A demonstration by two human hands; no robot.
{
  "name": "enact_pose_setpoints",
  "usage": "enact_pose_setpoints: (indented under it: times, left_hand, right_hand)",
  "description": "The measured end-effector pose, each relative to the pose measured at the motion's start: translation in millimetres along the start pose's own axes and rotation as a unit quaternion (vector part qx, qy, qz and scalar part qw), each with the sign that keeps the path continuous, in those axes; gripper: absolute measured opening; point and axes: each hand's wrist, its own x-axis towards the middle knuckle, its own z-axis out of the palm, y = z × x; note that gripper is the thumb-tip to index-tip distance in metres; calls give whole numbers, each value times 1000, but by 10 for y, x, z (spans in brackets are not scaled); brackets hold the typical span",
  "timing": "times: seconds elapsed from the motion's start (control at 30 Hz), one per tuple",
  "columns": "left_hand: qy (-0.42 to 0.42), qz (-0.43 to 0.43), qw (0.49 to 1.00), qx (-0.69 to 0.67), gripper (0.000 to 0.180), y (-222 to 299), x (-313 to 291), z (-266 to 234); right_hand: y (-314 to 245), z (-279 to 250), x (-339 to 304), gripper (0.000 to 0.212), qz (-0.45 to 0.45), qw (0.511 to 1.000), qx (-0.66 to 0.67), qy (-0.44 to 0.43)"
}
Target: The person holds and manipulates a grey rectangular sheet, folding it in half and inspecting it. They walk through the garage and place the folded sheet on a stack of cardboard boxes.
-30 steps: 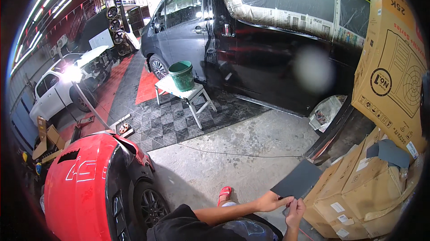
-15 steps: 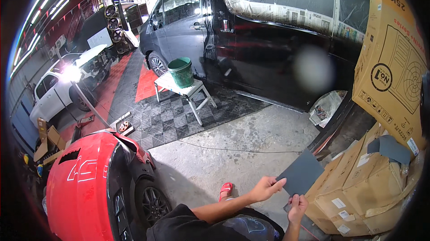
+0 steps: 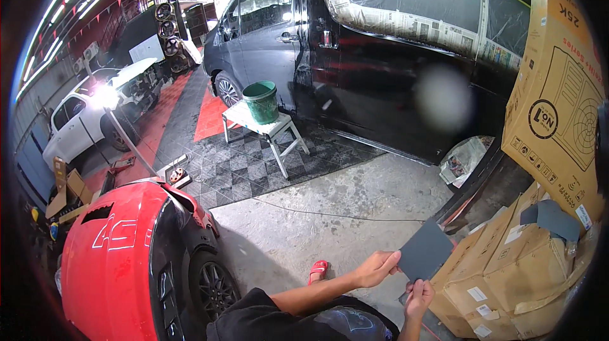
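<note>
A dark grey sheet of sandpaper (image 3: 426,252) is held up between my two hands, to the right of my body. My left hand (image 3: 378,269) pinches its left corner between thumb and fingers. Lower down, my right hand (image 3: 419,298) grips the bottom edge, thumb up. More dark grey sheets (image 3: 550,218), bent over, lie on top of the cardboard boxes (image 3: 488,271) at my right.
A black van (image 3: 380,68) with masked windows stands ahead. Before it, a green bucket (image 3: 261,104) sits on a white step bench (image 3: 266,126). A red car (image 3: 114,246) is close on my left. One tall carton (image 3: 552,81) rises at the right.
The sheet has dipped slightly and its tilt differs a little. Both hands keep their hold on it. The whole view has shifted slightly.
</note>
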Motion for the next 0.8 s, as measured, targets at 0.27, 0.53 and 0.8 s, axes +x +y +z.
enact_pose_setpoints:
  times: [0.27, 0.53, 0.8]
  left_hand:
    - [-21, -35, 999, -5, 65, -101, 34, -35]
    - [-157, 16, 983, 97, 37, -24, -16, 196]
    - [-75, 77, 994, -32, 20, -313, -66, 394]
  right_hand:
    - [-47, -26, 15, 36, -18, 998, 52, -17]
    - [-46, 36, -28, 30, -20, 997, 43, -55]
    - [-132, 131, -33, 26, 6, 997, 21, -72]
